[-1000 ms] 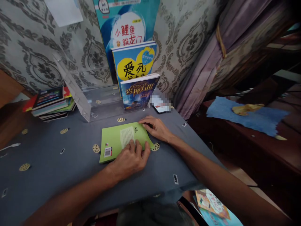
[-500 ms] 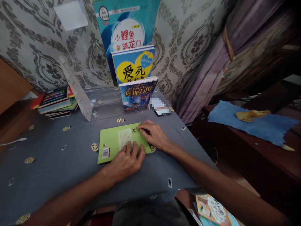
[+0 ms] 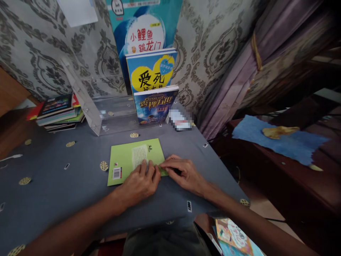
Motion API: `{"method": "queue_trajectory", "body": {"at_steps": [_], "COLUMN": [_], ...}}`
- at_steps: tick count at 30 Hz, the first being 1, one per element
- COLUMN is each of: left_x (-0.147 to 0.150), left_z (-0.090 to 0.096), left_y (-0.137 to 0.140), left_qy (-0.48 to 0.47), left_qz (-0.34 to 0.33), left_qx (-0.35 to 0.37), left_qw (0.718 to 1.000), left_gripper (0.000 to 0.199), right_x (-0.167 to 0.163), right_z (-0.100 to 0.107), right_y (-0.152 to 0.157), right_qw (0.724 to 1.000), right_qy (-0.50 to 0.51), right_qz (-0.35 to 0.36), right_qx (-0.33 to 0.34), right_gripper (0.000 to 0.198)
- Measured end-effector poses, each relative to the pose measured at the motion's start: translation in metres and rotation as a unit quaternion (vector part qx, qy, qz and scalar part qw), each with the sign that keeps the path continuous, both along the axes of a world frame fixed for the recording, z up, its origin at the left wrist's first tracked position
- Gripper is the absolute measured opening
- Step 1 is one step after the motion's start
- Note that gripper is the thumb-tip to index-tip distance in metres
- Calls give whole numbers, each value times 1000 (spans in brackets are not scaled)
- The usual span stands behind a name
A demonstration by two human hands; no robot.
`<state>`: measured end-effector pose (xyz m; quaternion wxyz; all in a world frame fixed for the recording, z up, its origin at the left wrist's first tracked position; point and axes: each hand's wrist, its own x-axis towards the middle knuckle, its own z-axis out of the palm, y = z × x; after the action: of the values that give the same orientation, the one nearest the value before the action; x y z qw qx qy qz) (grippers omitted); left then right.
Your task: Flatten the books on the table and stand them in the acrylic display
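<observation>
A thin green book [image 3: 122,156] lies flat on the cloth-covered table, its back cover with a barcode facing up. My left hand [image 3: 141,179] rests over its lower edge, fingers spread slightly and pressed on the cover. At the book's right edge, near the lower right corner, my right hand [image 3: 183,174] has its thumb and fingers drawn together on the border. My fingers hide that corner, so how much of the edge is gripped is hard to see.
Behind the book stands a clear plastic rack [image 3: 97,124], with a dark blue book [image 3: 154,108], a yellow-and-blue book [image 3: 133,67] and a large teal book [image 3: 117,32] upright in it. A book pile [image 3: 57,113] sits left. A phone-like item [image 3: 181,119] lies right.
My right hand has slid from the book's upper right corner down its right edge toward my left hand. My left hand stays on the cover. The view has shifted slightly.
</observation>
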<state>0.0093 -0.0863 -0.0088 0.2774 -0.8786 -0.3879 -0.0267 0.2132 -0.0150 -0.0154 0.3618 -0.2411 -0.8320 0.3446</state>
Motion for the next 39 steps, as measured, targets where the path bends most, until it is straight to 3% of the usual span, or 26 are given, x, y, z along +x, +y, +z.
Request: {"method": "queue_trajectory", "body": {"at_steps": [7,16,24,39], "left_x": [0,0,-5,-4], "left_z": [0,5,5,-1], "left_y": [1,4,7,5], "left_qy": [-10,-31,-65,-16], "left_qz": [-1,-9,-10,-30], "left_qx": [16,24,-3,35], "left_qw": [1000,999,998,999], "left_gripper": [27,28,26,29], "right_x": [-9,-35,-34,-33], "right_z": [-3,-15,-23,-19], "right_y": [25,79,78,75], "right_qw": [999,991,991,986], "right_qy": [-34,-89,-71,-97], "right_qz": [2,-65,-56,-59], "right_qx": [34,79,100,123], "right_gripper": [26,33,34,31]}}
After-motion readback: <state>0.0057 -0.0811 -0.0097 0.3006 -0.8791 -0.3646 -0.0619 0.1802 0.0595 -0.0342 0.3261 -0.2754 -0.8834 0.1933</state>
